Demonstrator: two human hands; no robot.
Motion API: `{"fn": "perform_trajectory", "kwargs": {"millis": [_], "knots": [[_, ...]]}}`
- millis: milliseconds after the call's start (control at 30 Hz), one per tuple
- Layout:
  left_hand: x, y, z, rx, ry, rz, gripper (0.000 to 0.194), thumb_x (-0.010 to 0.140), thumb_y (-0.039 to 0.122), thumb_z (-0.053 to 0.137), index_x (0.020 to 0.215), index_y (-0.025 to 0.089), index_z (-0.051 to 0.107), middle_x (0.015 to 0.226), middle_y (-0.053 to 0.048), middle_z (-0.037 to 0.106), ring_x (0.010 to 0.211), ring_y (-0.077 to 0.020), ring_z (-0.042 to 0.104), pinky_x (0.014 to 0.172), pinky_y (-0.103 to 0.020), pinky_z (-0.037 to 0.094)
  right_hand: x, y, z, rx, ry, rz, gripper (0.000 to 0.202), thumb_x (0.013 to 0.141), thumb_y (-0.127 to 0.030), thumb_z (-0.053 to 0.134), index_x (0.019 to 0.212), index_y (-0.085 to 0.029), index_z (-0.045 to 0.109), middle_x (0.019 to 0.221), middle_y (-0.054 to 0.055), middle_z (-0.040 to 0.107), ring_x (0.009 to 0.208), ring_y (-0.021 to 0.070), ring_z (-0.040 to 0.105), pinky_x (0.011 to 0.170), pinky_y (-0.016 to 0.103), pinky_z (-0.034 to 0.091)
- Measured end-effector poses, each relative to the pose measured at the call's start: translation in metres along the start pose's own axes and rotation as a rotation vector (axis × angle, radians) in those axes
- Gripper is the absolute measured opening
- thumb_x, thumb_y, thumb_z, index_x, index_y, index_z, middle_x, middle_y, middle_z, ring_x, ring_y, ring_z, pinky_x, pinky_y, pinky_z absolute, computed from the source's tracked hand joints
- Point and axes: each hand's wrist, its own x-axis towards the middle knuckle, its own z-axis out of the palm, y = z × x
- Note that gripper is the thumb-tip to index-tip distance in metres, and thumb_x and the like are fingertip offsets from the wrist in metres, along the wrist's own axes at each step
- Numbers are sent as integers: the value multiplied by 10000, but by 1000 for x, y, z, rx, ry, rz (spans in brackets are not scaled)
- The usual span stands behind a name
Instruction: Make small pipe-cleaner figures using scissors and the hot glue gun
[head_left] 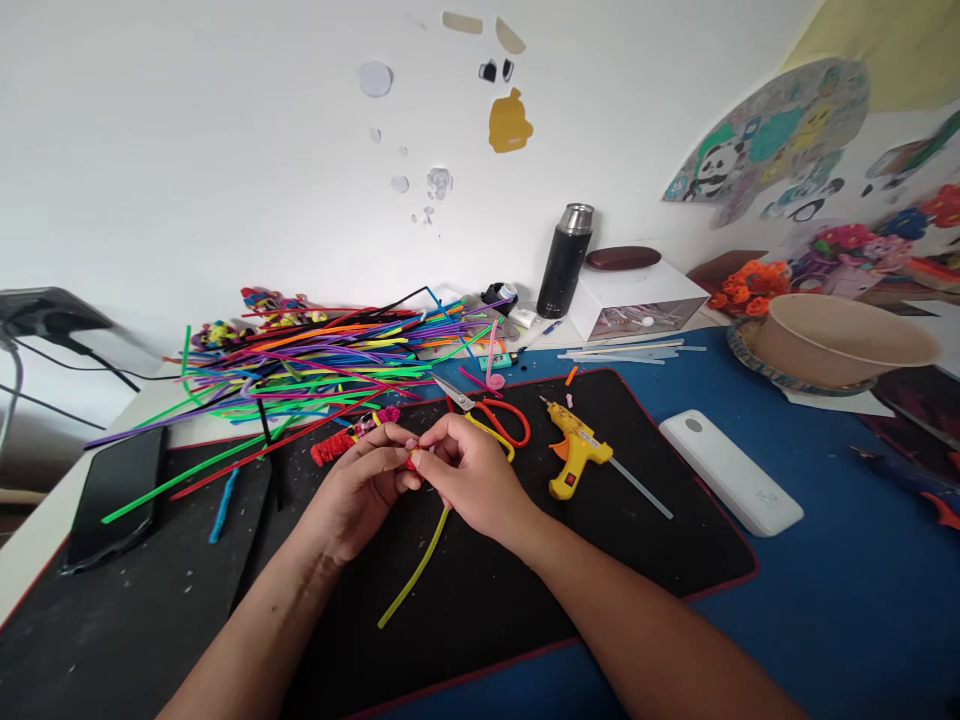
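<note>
My left hand (366, 492) and my right hand (484, 478) meet above the black mat, thumbs and fingertips pinched together. Between them is a small red pipe-cleaner piece (412, 460), mostly covered by the fingers. A yellow pipe cleaner (414, 580) runs from under my right hand, its free end slanting down toward the mat. Just behind my left hand sits a fuzzy red pipe-cleaner shape (334, 447) with magenta bits; I cannot tell whether the hand touches it. Orange-handled scissors (504, 420) lie partly open behind my right hand.
A yellow glue gun (576, 450) with a glue stick lies on the black mat (480, 640), right of my hands. Many coloured pipe cleaners (322, 350) are heaped behind. A phone (116, 495), white power bank (729, 470), black flask (565, 262) and beige bowl (847, 345) stand around.
</note>
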Motion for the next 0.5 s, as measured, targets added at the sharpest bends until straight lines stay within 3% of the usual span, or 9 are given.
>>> {"fn": "perform_trajectory", "kwargs": {"millis": [133, 333, 500], "knots": [[0, 0, 1, -9, -4, -2, 171, 675, 106, 855, 826, 129, 777, 786, -35, 732, 648, -141, 698, 574, -209, 619, 1, -1, 0, 45, -13, 10, 141, 885, -319, 699, 900, -230, 591, 580, -97, 529, 431, 88, 479, 459, 223, 355], [-1, 2, -1, -5, -23, 24, 233, 737, 189, 882, 958, 143, 825, 895, -71, 787, 741, -172, 746, 673, -244, 661, 6, -6, -5, 354, -53, 107, 312, 794, -429, 800, 872, -213, 588, 585, -98, 560, 376, 67, 452, 388, 210, 298], [-4, 5, -2, 84, -68, 86, 296, 745, 291, 936, 985, 140, 849, 848, -90, 808, 683, -172, 758, 683, -242, 653, 6, -13, -12, 537, -140, 211, 362, 748, -423, 867, 860, -197, 608, 503, -128, 455, 376, 56, 390, 388, 200, 239]]}}
